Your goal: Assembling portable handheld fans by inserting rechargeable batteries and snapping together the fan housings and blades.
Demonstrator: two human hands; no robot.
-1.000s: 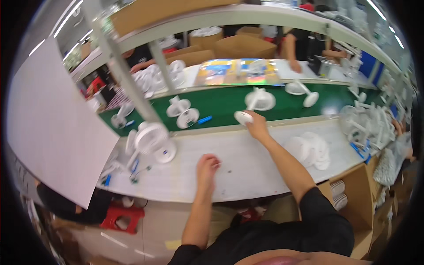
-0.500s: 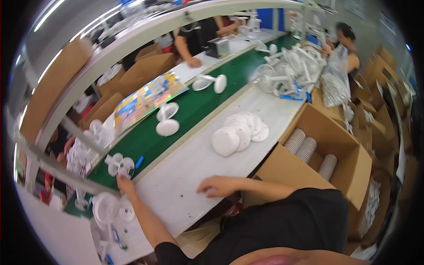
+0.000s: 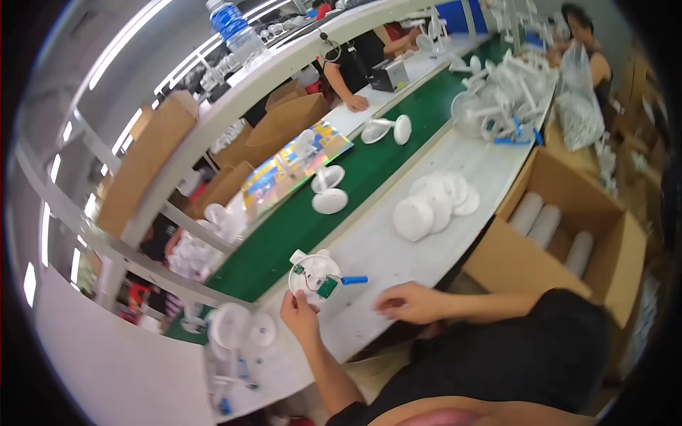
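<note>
My left hand [image 3: 301,312] grips a white round plastic base [image 3: 304,289] by its near rim. The base's open underside faces me, showing a green circuit board [image 3: 327,287], thin wires and a blue cylinder [image 3: 354,280] like a battery sticking out to the right. My right hand [image 3: 408,304] hovers over the near edge of the white worktop, fingers loosely bent, with nothing seen in it. Beyond it, white round discs [image 3: 414,218] lie overlapped on the worktop.
A green belt [image 3: 284,238] runs behind the worktop, carrying white fan-like parts [image 3: 329,201]. At right stands an open carton [image 3: 618,234] with stacked discs. White parts pile up [image 3: 497,106] at the far right. More parts [image 3: 231,330] lie near left. Co-workers sit across and far right.
My left hand has lifted the white base from the belt and brought it over the worktop, its underside turned toward me. The view has swung left; my right hand stays near the worktop's edge.
</note>
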